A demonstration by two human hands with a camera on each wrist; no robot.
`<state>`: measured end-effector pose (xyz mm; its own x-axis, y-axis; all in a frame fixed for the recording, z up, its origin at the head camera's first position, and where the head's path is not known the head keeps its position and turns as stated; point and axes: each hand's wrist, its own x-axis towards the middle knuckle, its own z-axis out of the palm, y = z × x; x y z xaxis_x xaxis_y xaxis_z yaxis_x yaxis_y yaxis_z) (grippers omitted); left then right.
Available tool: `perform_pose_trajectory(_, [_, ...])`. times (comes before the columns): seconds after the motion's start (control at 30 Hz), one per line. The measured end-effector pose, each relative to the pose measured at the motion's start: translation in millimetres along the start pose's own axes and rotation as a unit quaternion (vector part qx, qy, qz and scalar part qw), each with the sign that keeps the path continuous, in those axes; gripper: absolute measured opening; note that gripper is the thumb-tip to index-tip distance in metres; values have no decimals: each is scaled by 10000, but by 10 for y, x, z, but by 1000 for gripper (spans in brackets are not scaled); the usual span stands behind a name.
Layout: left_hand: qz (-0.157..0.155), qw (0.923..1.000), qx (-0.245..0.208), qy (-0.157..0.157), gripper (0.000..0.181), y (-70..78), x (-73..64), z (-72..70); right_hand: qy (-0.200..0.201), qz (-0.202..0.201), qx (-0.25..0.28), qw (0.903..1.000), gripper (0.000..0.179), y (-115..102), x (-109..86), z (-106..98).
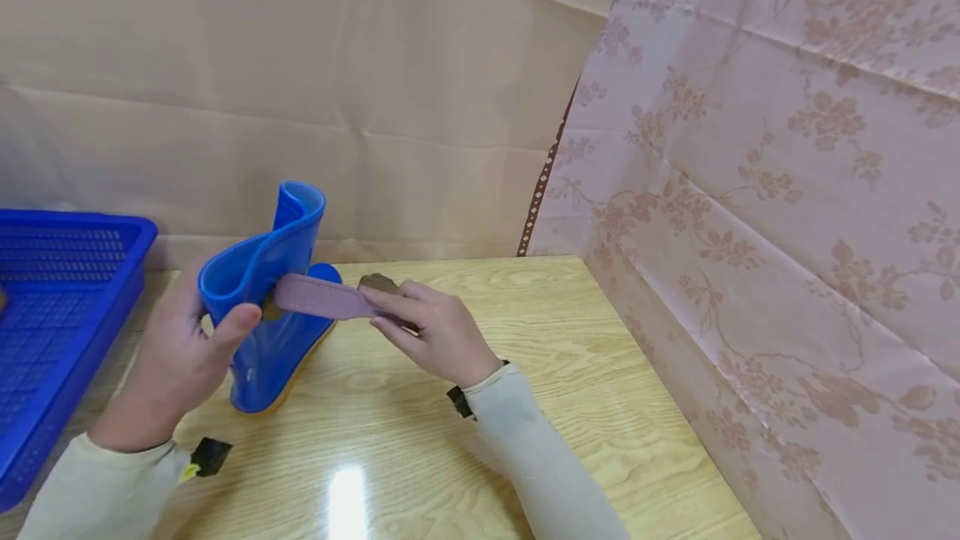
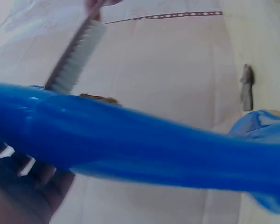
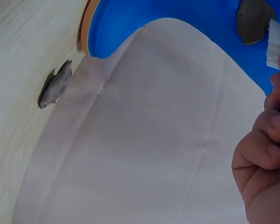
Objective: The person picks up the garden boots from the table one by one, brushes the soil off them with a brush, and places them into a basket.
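A blue rain boot (image 1: pixel 281 357) with a yellow-orange sole stands on the table, its top opening squeezed into a fold. My left hand (image 1: pixel 180 348) grips the upper shaft, thumb on the near side. A brown, mud-like patch (image 3: pixel 253 21) sticks to the shaft. Between thumb and fingers, my right hand (image 1: pixel 438 332) pinches a pinkish brush (image 1: pixel 322 297). Its white bristles (image 3: pixel 275 44) face the boot, right beside the brown patch. In the left wrist view, the tip of the brush meets the edge of the shaft.
A grey-brown lump (image 3: pixel 57 86) lies on the wood-grain table (image 1: pixel 420 440), partly behind my right hand in the head view. At the left stands a blue plastic basket (image 1: pixel 138 273). A beige cloth (image 1: pixel 450 107) hangs behind, and a pink floral one (image 1: pixel 787 232) borders the right.
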<state>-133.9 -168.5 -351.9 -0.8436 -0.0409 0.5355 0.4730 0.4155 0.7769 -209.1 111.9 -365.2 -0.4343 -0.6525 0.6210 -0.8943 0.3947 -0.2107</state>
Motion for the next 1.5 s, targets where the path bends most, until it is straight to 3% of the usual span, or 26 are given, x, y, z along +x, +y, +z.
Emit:
perform_pose_trajectory(0.13, [6, 9999, 134, 87, 51, 44, 9, -73, -36, 116, 17, 9999, 35, -4, 2, 12])
perform_pose_trajectory(0.33, [-68, 9996, -38, -275, 43, 18, 16, -62, 52, 268, -12, 9996, 35, -2, -6, -1])
perform_pose_trajectory(0.6, [-148, 9986, 52, -514, 45, 41, 28, 8, 101, -396, -102, 9991, 36, -24, 1, 28])
perform_pose_trajectory(0.7, [-237, 9986, 91, -469, 44, 60, 42, 18, 10, -377, -45, 9993, 37, -27, -5, 59])
perform_pose_trajectory(1.0, [-487, 9985, 260, 30, 41, 67, 44, 32, -177, 222, 210, 9994, 34, 8, -37, 40])
perform_pose_trajectory(1.23, [-342, 9979, 55, 543, 31, 39, -6, 33, -386, 462, 145, 9981, 35, 27, -33, -11])
perform_pose_trajectory(1.4, [-293, 9980, 178, 522, 37, 42, -16, 26, -499, 461, 95, 9976, 36, 23, -18, -26])
perform_pose_trajectory(1.5, [-284, 9991, 134, 295, 42, 53, -6, 39, -581, 532, 135, 9968, 37, 31, -17, -37])
